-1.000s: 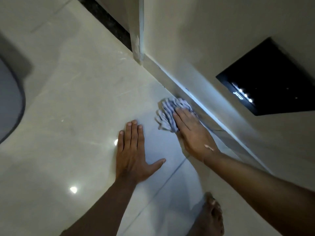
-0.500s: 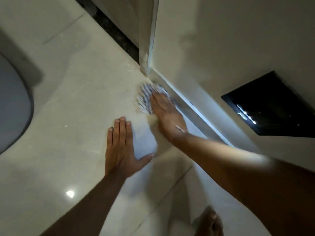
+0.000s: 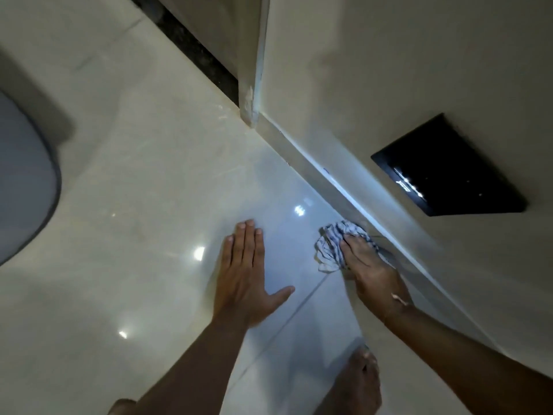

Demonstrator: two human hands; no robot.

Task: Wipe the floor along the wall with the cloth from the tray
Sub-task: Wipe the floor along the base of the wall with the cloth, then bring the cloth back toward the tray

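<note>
A crumpled white cloth with dark stripes (image 3: pixel 330 245) lies on the glossy pale tiled floor (image 3: pixel 149 181), right against the skirting (image 3: pixel 302 154) of the cream wall (image 3: pixel 389 70). My right hand (image 3: pixel 372 271) presses down on the cloth, fingers flat over its near half. My left hand (image 3: pixel 247 274) rests flat on the floor to the left of the cloth, fingers together, thumb out, holding nothing. No tray is in view.
A black panel with small lights (image 3: pixel 449 166) is set low in the wall. A wall corner (image 3: pixel 253 94) and a dark floor strip (image 3: pixel 191 46) lie further along. A grey rounded object (image 3: pixel 24 187) sits at the left edge. My bare foot (image 3: pixel 356 384) stands behind my right hand.
My right hand slid the cloth along the skirting up to the wall corner, then pulled it back toward me. My left hand stayed flat on the floor.
</note>
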